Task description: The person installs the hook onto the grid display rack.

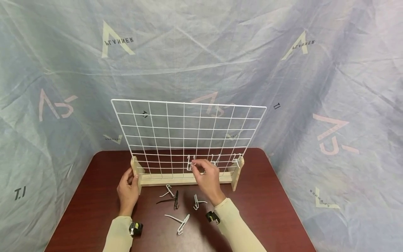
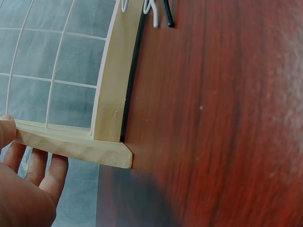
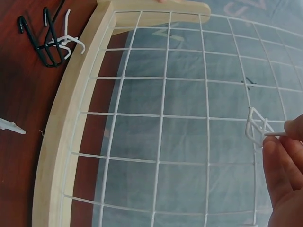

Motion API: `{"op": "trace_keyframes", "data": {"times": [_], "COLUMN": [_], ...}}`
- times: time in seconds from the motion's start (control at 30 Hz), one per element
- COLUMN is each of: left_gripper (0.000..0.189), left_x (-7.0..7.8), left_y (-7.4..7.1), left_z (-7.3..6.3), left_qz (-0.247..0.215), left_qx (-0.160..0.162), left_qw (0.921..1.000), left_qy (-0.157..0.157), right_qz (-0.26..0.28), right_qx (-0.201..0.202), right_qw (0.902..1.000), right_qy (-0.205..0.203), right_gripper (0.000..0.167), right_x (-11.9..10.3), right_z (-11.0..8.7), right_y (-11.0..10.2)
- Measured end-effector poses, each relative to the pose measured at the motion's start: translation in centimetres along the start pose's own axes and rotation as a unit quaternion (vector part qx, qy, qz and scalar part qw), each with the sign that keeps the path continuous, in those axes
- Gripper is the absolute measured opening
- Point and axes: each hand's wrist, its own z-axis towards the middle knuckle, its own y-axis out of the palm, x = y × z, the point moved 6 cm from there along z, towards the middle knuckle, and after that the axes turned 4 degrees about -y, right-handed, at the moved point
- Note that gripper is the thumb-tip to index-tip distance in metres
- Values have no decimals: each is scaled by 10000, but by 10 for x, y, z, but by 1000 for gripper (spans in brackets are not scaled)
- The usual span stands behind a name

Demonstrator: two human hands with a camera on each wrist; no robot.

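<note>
A white wire grid panel (image 1: 184, 137) stands upright in a wooden stand (image 1: 170, 181) on the table. My left hand (image 1: 127, 194) holds the stand's left side piece (image 2: 71, 147), thumb on one face and fingers on the other. With thumb and fingertips my right hand (image 1: 207, 178) pinches the prong of a white wire hook (image 3: 256, 127). The hook's rectangular back is against the lower middle of the grid; whether it is latched on a wire I cannot tell. To the right, two white hooks, a nearer one (image 1: 215, 161) and a farther one (image 1: 237, 161), hang on the grid.
Before the stand, a black hook (image 1: 176, 201) and three white hooks lie loose on the dark red table (image 1: 252, 217): one behind it (image 1: 170, 190), one to its right (image 1: 196, 202), one nearest (image 1: 183, 223). A printed cloth (image 1: 176, 49) surrounds the table.
</note>
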Motion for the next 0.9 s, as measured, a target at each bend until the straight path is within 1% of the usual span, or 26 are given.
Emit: {"op": "trace_keyframes", "data": {"times": [0.13,0.23,0.33,0.47,0.7,0.9], "left_gripper": [42,42,42,42,42,41], "left_x": [0,0,0,0,2,1], "left_y": [0,1,2,2,1,0], "left_z": [0,0,1,1,0,1], "left_qz": [16,6,7,10,-22,-31], "left_qx": [-6,9,-12,-24,10,24], "left_qw": [10000,10000,10000,10000,10000,10000], "left_qy": [-5,29,53,43,79,54], "right_qz": [-48,-157,-394,-635,-688,-724], "right_qx": [66,163,200,156,31,-98], "right_qw": [10000,9995,9982,9964,9959,9952], "right_qy": [-48,-219,-410,-543,-582,-647], "right_gripper": [14,14,15,16,15,16], "right_x": [-2,-3,-3,0,6,6], "right_z": [2,5,7,6,-2,-6], "right_y": [1,1,2,5,10,11]}}
